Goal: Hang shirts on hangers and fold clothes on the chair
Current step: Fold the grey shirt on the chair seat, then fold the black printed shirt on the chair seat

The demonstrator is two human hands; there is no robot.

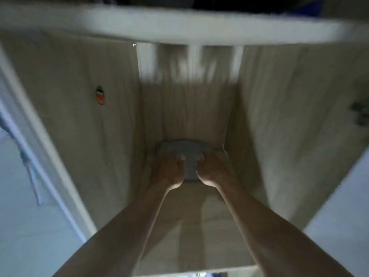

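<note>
At the far left of the frame a pale cloth (30, 172) hangs beside a white door frame (50, 160), and further in, on the left wall of the cupboard (79, 116), sits a small round orange and white fitting (100, 95). Both bare arms reach from the bottom of the frame straight into the cupboard, toward its back. In the centre of the frame the left hand (169, 168) lies on the left part of a folded grey garment (184, 154), its fingers stretched forward over the cloth and apparently flat, though blur hides whether they curl at the tips. The garment rests on the cupboard shelf (199, 216), pushed close to the back wall, and seems to run a little longer front to back than side to side; the blur makes this uncertain. Just right of centre the right hand (209, 168) lies on the right part of the same garment, fingers likewise spread forward and pressing down, not pinching. The two hands are level with each other, equally near the garment, with a strip of grey cloth showing between them. The garment lies directly under and ahead of both hands, so I judge that any push deeper goes straight away from the person, and any withdrawal straight back
</note>
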